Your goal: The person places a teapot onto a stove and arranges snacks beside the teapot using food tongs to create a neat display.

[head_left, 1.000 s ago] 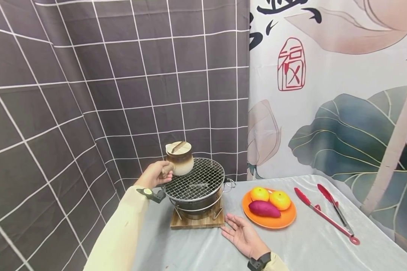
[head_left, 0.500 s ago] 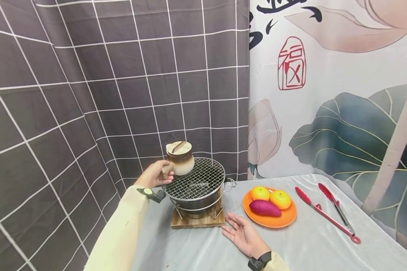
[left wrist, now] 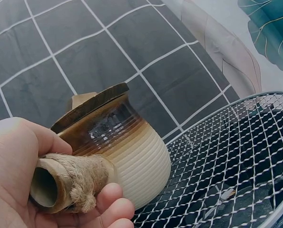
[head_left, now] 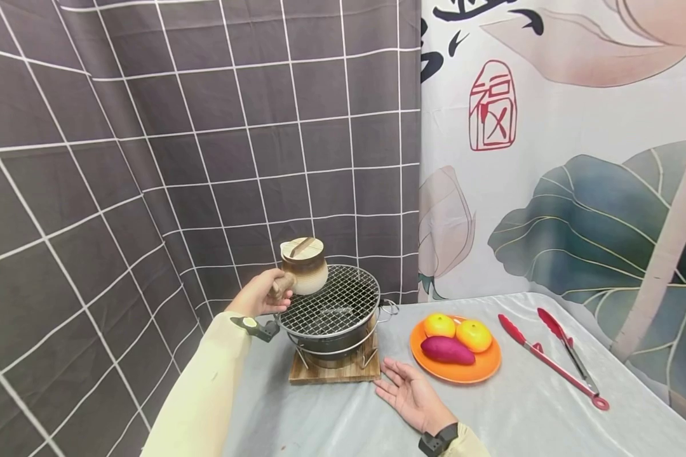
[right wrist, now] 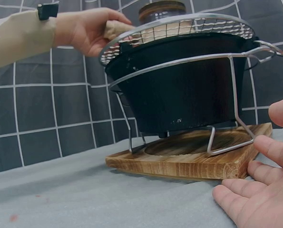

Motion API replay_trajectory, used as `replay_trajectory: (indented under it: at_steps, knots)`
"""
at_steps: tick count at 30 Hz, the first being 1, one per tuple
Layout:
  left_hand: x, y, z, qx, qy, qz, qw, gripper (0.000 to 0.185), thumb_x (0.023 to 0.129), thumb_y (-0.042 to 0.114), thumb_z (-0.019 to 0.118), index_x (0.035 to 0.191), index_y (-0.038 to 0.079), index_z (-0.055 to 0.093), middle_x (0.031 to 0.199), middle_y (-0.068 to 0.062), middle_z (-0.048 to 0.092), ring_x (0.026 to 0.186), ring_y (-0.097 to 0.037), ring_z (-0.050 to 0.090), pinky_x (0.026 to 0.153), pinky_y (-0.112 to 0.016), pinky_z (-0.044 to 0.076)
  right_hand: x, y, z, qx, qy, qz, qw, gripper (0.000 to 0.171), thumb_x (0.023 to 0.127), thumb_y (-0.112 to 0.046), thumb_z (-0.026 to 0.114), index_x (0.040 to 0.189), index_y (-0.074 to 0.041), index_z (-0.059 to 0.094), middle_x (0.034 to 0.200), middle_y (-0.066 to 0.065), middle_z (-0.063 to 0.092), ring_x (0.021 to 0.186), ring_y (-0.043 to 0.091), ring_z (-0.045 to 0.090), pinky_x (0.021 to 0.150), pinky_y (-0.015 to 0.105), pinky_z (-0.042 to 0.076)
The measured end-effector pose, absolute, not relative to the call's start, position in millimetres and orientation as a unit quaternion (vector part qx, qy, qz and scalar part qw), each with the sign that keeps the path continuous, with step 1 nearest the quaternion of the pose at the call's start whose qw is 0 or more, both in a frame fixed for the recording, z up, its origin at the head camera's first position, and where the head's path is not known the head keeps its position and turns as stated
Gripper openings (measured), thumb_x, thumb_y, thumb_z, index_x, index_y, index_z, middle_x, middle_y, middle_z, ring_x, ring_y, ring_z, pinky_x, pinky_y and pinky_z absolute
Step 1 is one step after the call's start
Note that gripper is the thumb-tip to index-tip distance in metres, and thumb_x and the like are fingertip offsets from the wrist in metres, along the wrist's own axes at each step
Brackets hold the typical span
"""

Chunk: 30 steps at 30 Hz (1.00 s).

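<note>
Gripping the handle (left wrist: 77, 178) of the lidded pot (head_left: 310, 276): left hand (head_left: 261, 293), fingers curled round it | pot just below frame centre, over grill mesh (head_left: 349, 301), contact unclear | right hand (head_left: 411, 397) lower centre, fingers loosely extended, holding nothing, beside wooden board (head_left: 331, 375)
</note>
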<state>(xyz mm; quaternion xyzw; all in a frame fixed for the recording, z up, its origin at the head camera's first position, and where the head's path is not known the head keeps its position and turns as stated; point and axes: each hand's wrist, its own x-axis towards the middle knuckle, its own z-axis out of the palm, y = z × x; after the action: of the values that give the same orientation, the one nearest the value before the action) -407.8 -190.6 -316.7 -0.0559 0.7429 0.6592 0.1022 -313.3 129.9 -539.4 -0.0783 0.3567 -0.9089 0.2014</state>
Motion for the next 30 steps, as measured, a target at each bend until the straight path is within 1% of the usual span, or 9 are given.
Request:
replay_trajectory:
  at_steps: [3, 6, 8, 14, 17, 22, 25, 30]
  knots:
    - [-407, -191, -315, -0.052, 0.746, 0.655, 0.109, 0.037, 0.100, 0.027, 0.047, 0.121, -0.003, 0.053, 0.079, -0.008, 0.065, 0.064, -0.018, 0.064, 0.061, -0.026, 0.062, -314, 130, -540, -0.081, 0.356, -0.908, 0.203, 0.067, 0.111, -0.025, 0.025, 0.155, 0.008, -0.013, 0.163, 0.027, -0.019, 0.148, 0.052, -0.003, 0.126, 0.057, 0.013]
    - [-406, -191, -314, -0.044, 0.745, 0.655, 0.116, 0.030, 0.100, 0.026, 0.049, 0.113, -0.001, 0.055, 0.075, -0.004, 0.062, 0.062, -0.014, 0.060, 0.058, -0.023, 0.059, -314, 130, -540, -0.080, 0.356, -0.909, 0.204, 0.068, 0.111, -0.025, 0.026, 0.155, 0.008, -0.012, 0.163, 0.026, -0.018, 0.148, 0.052, -0.003, 0.126, 0.056, 0.013]
    - [-407, -190, -314, -0.040, 0.741, 0.661, 0.110, 0.026, 0.101, 0.024, 0.049, 0.109, 0.000, 0.056, 0.072, -0.002, 0.059, 0.058, -0.011, 0.057, 0.057, -0.022, 0.059, -314, 130, -539, -0.082, 0.357, -0.908, 0.202, 0.068, 0.111, -0.026, 0.026, 0.155, 0.008, -0.013, 0.163, 0.027, -0.019, 0.148, 0.053, -0.003, 0.126, 0.056, 0.013]
    - [-410, -189, -315, -0.048, 0.718, 0.690, 0.077, 0.017, 0.102, 0.018, 0.050, 0.107, 0.002, 0.054, 0.067, 0.000, 0.054, 0.050, -0.007, 0.050, 0.054, -0.022, 0.059, -314, 129, -539, -0.081, 0.359, -0.908, 0.200, 0.067, 0.111, -0.026, 0.025, 0.155, 0.008, -0.012, 0.163, 0.027, -0.018, 0.148, 0.053, -0.003, 0.126, 0.057, 0.013]
    - [-410, -189, -315, -0.049, 0.716, 0.694, 0.065, 0.017, 0.103, 0.016, 0.049, 0.110, 0.001, 0.053, 0.067, -0.001, 0.052, 0.050, -0.007, 0.050, 0.055, -0.022, 0.059, -314, 128, -539, -0.082, 0.358, -0.908, 0.200, 0.066, 0.111, -0.025, 0.025, 0.155, 0.008, -0.012, 0.163, 0.027, -0.017, 0.148, 0.053, -0.002, 0.126, 0.057, 0.013]
    - [-410, -192, -312, -0.039, 0.718, 0.693, 0.046, 0.023, 0.103, 0.016, 0.049, 0.116, -0.002, 0.052, 0.068, -0.002, 0.052, 0.053, -0.007, 0.052, 0.061, -0.024, 0.062, -314, 129, -538, -0.082, 0.356, -0.909, 0.200, 0.065, 0.111, -0.024, 0.024, 0.155, 0.008, -0.012, 0.163, 0.028, -0.018, 0.148, 0.053, -0.002, 0.126, 0.057, 0.012]
    - [-410, -196, -312, -0.042, 0.713, 0.698, 0.044, 0.026, 0.103, 0.016, 0.049, 0.120, -0.004, 0.051, 0.069, -0.002, 0.053, 0.054, -0.008, 0.052, 0.063, -0.025, 0.062, -314, 129, -539, -0.083, 0.358, -0.908, 0.201, 0.066, 0.111, -0.024, 0.024, 0.155, 0.009, -0.012, 0.163, 0.028, -0.018, 0.148, 0.054, -0.002, 0.126, 0.057, 0.013]
    - [-411, -201, -314, -0.056, 0.710, 0.701, 0.045, 0.037, 0.103, 0.016, 0.048, 0.130, -0.008, 0.047, 0.069, -0.002, 0.052, 0.055, -0.008, 0.052, 0.063, -0.026, 0.063, -313, 129, -541, -0.079, 0.356, -0.909, 0.203, 0.067, 0.111, -0.025, 0.026, 0.155, 0.009, -0.013, 0.162, 0.028, -0.018, 0.147, 0.054, -0.002, 0.125, 0.057, 0.013]
